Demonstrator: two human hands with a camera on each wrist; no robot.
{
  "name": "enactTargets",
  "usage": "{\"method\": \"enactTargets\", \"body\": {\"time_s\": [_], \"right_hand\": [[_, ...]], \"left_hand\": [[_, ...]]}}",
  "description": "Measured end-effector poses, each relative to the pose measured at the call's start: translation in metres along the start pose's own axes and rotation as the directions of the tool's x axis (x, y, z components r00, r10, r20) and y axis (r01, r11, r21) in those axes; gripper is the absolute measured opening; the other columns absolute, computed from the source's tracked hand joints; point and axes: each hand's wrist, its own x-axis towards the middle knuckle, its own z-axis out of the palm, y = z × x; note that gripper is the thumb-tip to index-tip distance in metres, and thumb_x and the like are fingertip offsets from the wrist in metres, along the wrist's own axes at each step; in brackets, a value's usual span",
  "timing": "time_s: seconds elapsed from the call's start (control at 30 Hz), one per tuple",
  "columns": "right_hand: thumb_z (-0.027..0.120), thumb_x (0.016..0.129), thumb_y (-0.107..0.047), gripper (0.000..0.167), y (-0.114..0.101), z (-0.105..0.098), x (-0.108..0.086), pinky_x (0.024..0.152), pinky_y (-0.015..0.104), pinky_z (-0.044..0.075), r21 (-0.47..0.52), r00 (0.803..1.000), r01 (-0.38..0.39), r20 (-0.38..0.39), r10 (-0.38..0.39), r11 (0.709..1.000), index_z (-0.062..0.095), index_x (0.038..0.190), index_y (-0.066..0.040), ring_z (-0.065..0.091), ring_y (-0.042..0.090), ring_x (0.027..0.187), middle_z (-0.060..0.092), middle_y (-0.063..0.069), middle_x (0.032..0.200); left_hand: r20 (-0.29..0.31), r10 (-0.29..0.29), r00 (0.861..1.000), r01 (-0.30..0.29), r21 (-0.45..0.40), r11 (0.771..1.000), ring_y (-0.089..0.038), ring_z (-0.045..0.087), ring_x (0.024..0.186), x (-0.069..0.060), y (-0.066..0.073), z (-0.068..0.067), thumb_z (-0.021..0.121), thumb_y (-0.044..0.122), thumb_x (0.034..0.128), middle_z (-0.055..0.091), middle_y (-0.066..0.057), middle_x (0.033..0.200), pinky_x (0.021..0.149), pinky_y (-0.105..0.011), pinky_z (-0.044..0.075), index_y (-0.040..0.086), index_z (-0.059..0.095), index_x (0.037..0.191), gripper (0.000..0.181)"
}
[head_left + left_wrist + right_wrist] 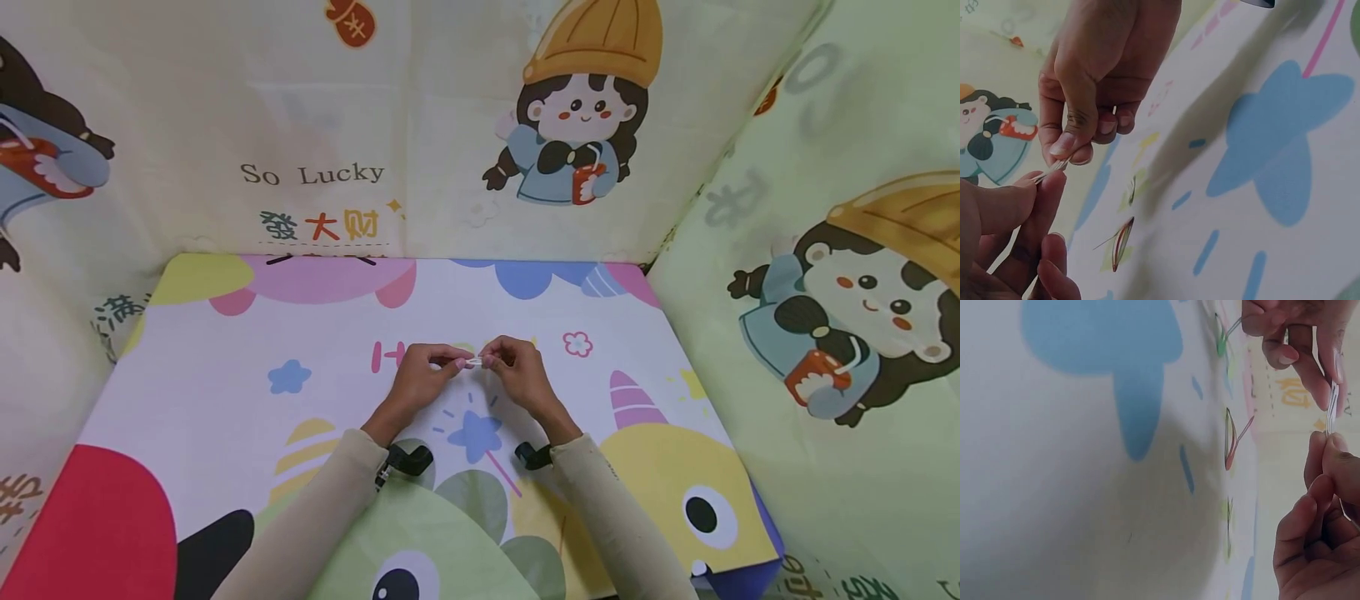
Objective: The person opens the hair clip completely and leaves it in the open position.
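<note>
Apparently for steadiness, the left hand (422,377) and right hand (521,375) pinch the strand (1332,409) from opposite sides — a short stretch bare between their fingers — and a red loop (1124,244) lies on the table (202,358) below them.

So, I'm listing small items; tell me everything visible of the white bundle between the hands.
The white bundle looks thin and multi-stranded; whether cord or wire, I can't tell. The left hand and right hand pinch it at separate spots, a short span showing between, above the patterned tabletop.
</note>
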Motion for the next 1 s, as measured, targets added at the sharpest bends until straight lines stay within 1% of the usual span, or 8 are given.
{"method": "enactTargets", "body": {"time_s": [0.13,0.23,0.4,0.53,0.7,0.9,0.97,1.0], "right_hand": [[0.074,0.098,-0.01,0.006,-0.0023,-0.0006,-0.0009,0.064,0.022,0.044,0.017,1.0,-0.016,-0.003,0.016,1.0,0.077,0.093,-0.008,0.061,0.015,0.073,0.073,0.01,0.084],[0.076,0.097,-0.009,0.005,-0.0029,-0.0013,-0.0012,0.063,0.023,0.044,0.027,1.0,-0.019,-0.004,0.019,0.999,0.077,0.093,-0.006,0.062,0.016,0.072,0.074,0.012,0.083],[0.076,0.096,-0.008,0.005,-0.0035,-0.0023,-0.0016,0.061,0.022,0.042,0.038,1.0,-0.025,-0.002,0.025,0.999,0.078,0.092,-0.005,0.063,0.021,0.073,0.075,0.015,0.083],[0.077,0.096,-0.007,0.005,-0.0047,-0.0031,-0.002,0.06,0.023,0.041,0.049,0.999,-0.032,-0.003,0.032,0.998,0.079,0.092,-0.005,0.064,0.026,0.073,0.076,0.015,0.083],[0.078,0.095,-0.007,0.004,-0.0043,-0.0038,-0.0022,0.059,0.023,0.04,0.066,0.999,-0.044,0.0,0.044,0.997,0.079,0.092,-0.004,0.06,0.021,0.07,0.075,0.014,0.082],[0.076,0.096,-0.005,0.005,-0.0057,-0.0054,-0.0026,0.059,0.023,0.039,0.094,0.999,-0.032,0.025,0.03,0.995,0.079,0.093,-0.003,0.058,0.016,0.069,0.076,0.018,0.084],[0.076,0.096,-0.005,0.004,-0.005,-0.0063,-0.0027,0.059,0.023,0.04,0.101,0.999,-0.033,0.032,0.03,0.994,0.079,0.094,-0.003,0.058,0.015,0.069,0.076,0.016,0.084],[0.076,0.096,-0.005,0.004,-0.0044,-0.0067,-0.0028,0.059,0.023,0.041,0.106,0.999,-0.036,0.033,0.032,0.994,0.079,0.094,-0.003,0.058,0.014,0.069,0.076,0.015,0.084]], "left_hand": [[0.004,-0.022,1.0,0.022,-0.014,1.0,-0.02,0.068,0.096,-0.0014,0.0005,0.0,0.075,0.011,0.0989,0.083,-0.004,0.102,0.082,-0.033,0.05,0.016,0.085,0.111,0.016],[0.005,-0.023,1.0,0.023,-0.016,1.0,-0.02,0.068,0.097,-0.0019,0.0006,0.0002,0.075,0.011,0.0989,0.083,-0.005,0.1,0.082,-0.033,0.05,0.016,0.085,0.11,0.016],[0.009,-0.019,1.0,0.019,-0.029,0.999,-0.021,0.068,0.097,-0.002,0.0004,0.0002,0.075,0.01,0.0989,0.083,-0.005,0.101,0.083,-0.033,0.049,0.015,0.085,0.11,0.016],[0.015,-0.032,0.999,0.033,-0.046,0.998,-0.021,0.067,0.098,-0.0022,0.0003,0.0008,0.074,0.01,0.0992,0.083,-0.005,0.102,0.083,-0.033,0.049,0.015,0.085,0.109,0.016],[0.021,-0.039,0.999,0.04,-0.047,0.998,-0.02,0.069,0.099,-0.0024,-0.0003,0.0019,0.074,0.011,0.0999,0.083,-0.005,0.102,0.085,-0.032,0.05,0.015,0.084,0.111,0.016],[0.016,-0.038,0.999,0.038,-0.064,0.997,-0.02,0.07,0.099,-0.0031,-0.0009,0.0022,0.073,0.01,0.1004,0.083,-0.006,0.1,0.083,-0.03,0.051,0.014,0.084,0.111,0.016],[0.009,-0.023,1.0,0.024,-0.042,0.999,-0.019,0.068,0.097,-0.003,-0.0005,0.0026,0.073,0.01,0.1003,0.083,-0.005,0.1,0.082,-0.03,0.05,0.014,0.084,0.111,0.015],[0.004,-0.008,1.0,0.008,-0.014,1.0,-0.019,0.068,0.096,-0.0026,-0.0007,0.0031,0.073,0.01,0.1002,0.083,-0.004,0.1,0.082,-0.029,0.05,0.015,0.084,0.111,0.015]]}}
